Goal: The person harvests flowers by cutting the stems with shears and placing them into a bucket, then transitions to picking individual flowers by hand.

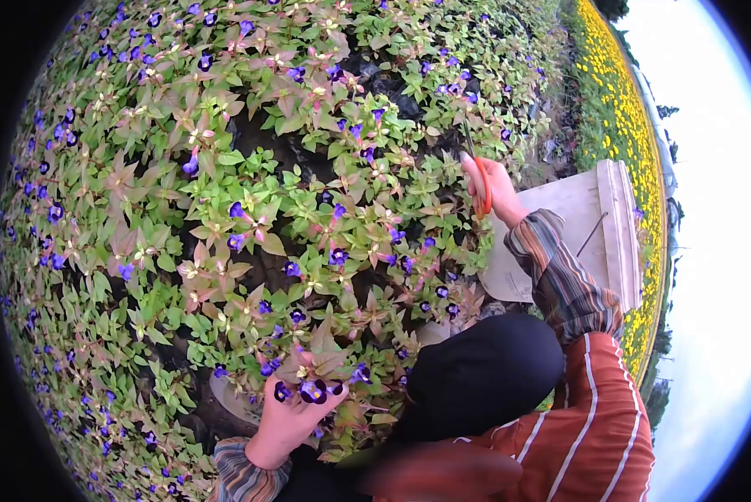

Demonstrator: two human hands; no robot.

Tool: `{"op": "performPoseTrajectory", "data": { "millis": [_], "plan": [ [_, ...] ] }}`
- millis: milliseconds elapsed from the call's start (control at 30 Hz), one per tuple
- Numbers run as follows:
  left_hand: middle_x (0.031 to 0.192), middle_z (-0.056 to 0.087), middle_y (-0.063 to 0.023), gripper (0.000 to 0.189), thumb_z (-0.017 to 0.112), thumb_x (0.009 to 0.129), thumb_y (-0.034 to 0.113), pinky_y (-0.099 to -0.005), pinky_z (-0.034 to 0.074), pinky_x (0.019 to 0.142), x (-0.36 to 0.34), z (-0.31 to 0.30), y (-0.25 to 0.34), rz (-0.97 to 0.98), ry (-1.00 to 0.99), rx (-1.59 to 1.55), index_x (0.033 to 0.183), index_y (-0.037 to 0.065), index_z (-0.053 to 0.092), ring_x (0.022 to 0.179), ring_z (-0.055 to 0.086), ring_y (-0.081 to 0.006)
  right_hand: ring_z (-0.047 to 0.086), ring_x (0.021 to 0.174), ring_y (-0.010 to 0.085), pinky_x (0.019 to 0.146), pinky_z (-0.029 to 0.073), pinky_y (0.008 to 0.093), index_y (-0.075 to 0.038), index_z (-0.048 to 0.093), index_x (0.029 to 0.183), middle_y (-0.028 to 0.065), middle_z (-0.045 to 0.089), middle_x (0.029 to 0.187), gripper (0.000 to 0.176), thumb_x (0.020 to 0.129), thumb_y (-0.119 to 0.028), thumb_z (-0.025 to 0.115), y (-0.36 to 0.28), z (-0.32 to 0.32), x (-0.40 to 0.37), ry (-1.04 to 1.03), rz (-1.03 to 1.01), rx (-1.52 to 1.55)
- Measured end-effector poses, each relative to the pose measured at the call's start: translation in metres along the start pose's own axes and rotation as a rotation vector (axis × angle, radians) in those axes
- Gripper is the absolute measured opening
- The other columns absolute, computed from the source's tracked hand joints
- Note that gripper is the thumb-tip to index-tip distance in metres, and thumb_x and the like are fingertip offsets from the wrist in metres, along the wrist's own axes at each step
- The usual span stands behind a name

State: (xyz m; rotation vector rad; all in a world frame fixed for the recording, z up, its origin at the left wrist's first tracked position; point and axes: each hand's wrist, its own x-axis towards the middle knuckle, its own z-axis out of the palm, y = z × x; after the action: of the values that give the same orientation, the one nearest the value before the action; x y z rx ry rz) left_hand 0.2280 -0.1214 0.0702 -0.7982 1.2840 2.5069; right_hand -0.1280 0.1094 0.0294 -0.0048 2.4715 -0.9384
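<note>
At the lower middle of the head view, my left hand (296,418) closes around a flowering sprig (312,391) with dark purple blooms and pinkish-green leaves. Its stem is hidden by the fingers. My right hand (497,188) grips a pair of scissors (483,191) by its orange handles. The dark blades point up in the picture, among the leaves at the far side of the plants. Low green plants (250,167) with purple-blue flowers spread around both hands.
A whitish bucket (509,259) stands just beyond my right forearm, a thin dark stick across its side. My dark-clothed knee (484,376) rises between the arms. Yellow flowers (643,284) grow in a band behind the bucket. The view is tilted, sky at right.
</note>
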Motion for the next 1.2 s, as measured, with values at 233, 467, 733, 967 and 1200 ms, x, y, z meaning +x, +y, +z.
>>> {"op": "performPoseTrajectory", "data": {
  "millis": [233,467,733,967,1200],
  "plan": [
    [0.099,0.056,-0.0046,0.038,0.066,0.071,-0.002,-0.0283,0.043,0.082,-0.001,0.002,0.003,-0.037,0.016,-0.041,0.106,0.001,0.051,0.090,0.055,-0.0127,0.062,0.066,0.0297,0.066,0.047,0.0376,0.007,0.061,0.079,0.0177,0.060,0.065,0.058,0.081,-0.051,0.050,0.038,-0.034,0.051,0.072,-0.018,-0.607],
    [0.107,0.055,-0.0103,0.042,0.063,0.073,-0.006,-0.0309,0.044,0.087,-0.001,-0.001,-0.001,-0.006,0.003,-0.034,0.111,-0.001,0.046,0.096,0.055,-0.0162,0.062,0.066,0.0325,0.065,0.047,0.0389,0.008,0.059,0.068,0.0203,0.059,0.063,0.060,0.079,-0.050,0.051,0.029,-0.031,0.062,0.092,0.033,-0.783],
    [0.107,0.055,-0.0105,0.043,0.063,0.074,-0.006,-0.0306,0.044,0.086,-0.002,-0.005,-0.004,-0.018,-0.003,-0.008,0.112,0.000,0.045,0.095,0.055,-0.0161,0.062,0.074,0.0353,0.069,0.047,0.0400,0.007,0.061,0.074,0.0241,0.060,0.071,0.056,0.079,-0.048,0.052,0.033,-0.026,0.080,0.104,0.012,-0.844],
    [0.099,0.056,-0.0041,0.037,0.064,0.072,-0.004,-0.0268,0.043,0.079,-0.003,0.000,0.000,-0.017,0.053,-0.072,0.106,0.001,0.052,0.087,0.055,-0.0111,0.061,0.079,0.0373,0.072,0.048,0.0420,0.008,0.061,0.080,0.0246,0.061,0.078,0.052,0.078,-0.045,0.056,0.035,-0.025,0.085,0.159,-0.058,-0.935],
    [0.097,0.056,-0.0027,0.036,0.065,0.071,-0.003,-0.0256,0.042,0.078,-0.003,0.003,0.002,-0.013,0.075,-0.074,0.105,0.001,0.053,0.085,0.053,-0.0101,0.062,0.076,0.0345,0.070,0.048,0.0400,0.001,0.064,0.087,0.0206,0.063,0.079,0.049,0.076,-0.047,0.057,0.011,-0.036,0.041,0.136,-0.064,-0.901]
  ]
}}
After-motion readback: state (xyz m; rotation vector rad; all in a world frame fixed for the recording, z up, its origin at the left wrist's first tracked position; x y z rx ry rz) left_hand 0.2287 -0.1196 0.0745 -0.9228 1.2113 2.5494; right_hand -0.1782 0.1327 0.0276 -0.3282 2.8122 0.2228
